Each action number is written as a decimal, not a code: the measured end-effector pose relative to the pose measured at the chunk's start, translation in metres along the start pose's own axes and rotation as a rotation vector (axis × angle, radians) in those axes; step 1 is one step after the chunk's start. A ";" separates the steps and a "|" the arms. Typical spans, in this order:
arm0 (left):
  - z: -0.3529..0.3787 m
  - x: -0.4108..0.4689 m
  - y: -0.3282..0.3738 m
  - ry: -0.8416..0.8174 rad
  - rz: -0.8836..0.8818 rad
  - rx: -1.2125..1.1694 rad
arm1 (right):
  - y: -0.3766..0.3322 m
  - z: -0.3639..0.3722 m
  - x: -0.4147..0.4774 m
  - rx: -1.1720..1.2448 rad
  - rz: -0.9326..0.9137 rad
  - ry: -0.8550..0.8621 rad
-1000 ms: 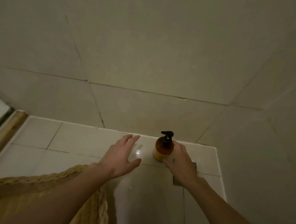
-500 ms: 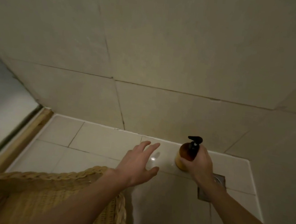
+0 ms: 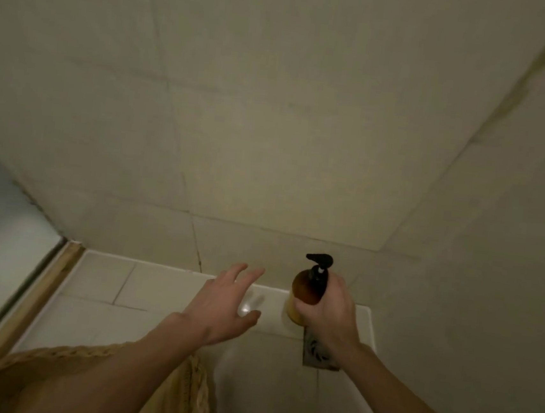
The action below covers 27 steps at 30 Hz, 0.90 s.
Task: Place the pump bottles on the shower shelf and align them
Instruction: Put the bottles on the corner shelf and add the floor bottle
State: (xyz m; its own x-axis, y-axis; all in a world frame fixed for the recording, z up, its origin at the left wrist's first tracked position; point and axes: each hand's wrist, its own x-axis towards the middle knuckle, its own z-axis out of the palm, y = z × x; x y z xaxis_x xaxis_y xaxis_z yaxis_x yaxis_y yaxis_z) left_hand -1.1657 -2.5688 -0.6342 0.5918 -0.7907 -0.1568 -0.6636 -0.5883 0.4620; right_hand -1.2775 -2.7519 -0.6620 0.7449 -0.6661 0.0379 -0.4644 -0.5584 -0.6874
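An amber pump bottle with a black pump head stands upright near the corner where the tiled walls meet. My right hand is wrapped around its right side and lower body, hiding its base. My left hand hovers to the left of the bottle, fingers spread and holding nothing. The white tiled surface lies beneath both hands. No shelf and no second bottle are in view.
A woven straw basket sits at the bottom left, under my left forearm. A metal floor drain lies just below my right wrist. A wooden strip and glass panel border the left side. Beige tiled walls fill the background.
My right hand went from touching the bottle's side to closing around it. The view has swung up and left, so more wall shows. My left hand stays open beside the bottle.
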 end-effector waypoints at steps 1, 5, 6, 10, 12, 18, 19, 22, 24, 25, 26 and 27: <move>-0.023 -0.007 0.014 0.006 0.008 -0.005 | -0.022 -0.019 -0.003 0.001 -0.003 0.003; -0.118 -0.036 0.068 0.031 0.028 -0.007 | -0.108 -0.097 -0.015 0.025 -0.017 0.012; -0.142 -0.043 0.080 0.038 0.028 -0.003 | -0.130 -0.117 -0.018 0.035 -0.018 0.012; -0.235 -0.073 0.123 0.064 0.008 0.014 | -0.214 -0.199 -0.035 0.058 -0.011 0.036; -0.280 -0.090 0.145 0.083 0.007 0.011 | -0.256 -0.240 -0.047 0.060 -0.002 0.052; -0.412 -0.124 0.214 0.127 0.069 0.008 | -0.367 -0.357 -0.076 0.103 0.019 0.039; -0.434 -0.127 0.226 0.137 0.095 0.021 | -0.383 -0.376 -0.078 0.108 0.011 0.050; -0.499 -0.133 0.262 0.173 0.162 0.063 | -0.427 -0.430 -0.081 0.107 -0.019 0.073; -0.537 -0.136 0.286 0.211 0.192 0.079 | -0.452 -0.463 -0.082 0.110 -0.030 0.096; -0.554 -0.136 0.298 0.228 0.215 0.080 | -0.463 -0.479 -0.082 0.111 -0.039 0.117; -0.571 -0.136 0.311 0.244 0.246 0.083 | -0.473 -0.495 -0.081 0.109 -0.055 0.140; -0.585 -0.135 0.324 0.259 0.277 0.087 | -0.481 -0.509 -0.081 0.104 -0.075 0.164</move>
State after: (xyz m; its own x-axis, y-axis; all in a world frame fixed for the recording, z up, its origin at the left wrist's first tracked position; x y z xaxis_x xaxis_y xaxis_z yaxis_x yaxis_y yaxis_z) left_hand -1.1927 -2.5534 0.0473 0.4736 -0.8590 0.1945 -0.8441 -0.3797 0.3787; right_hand -1.3579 -2.6813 0.0347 0.6833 -0.7012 0.2035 -0.3526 -0.5610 -0.7490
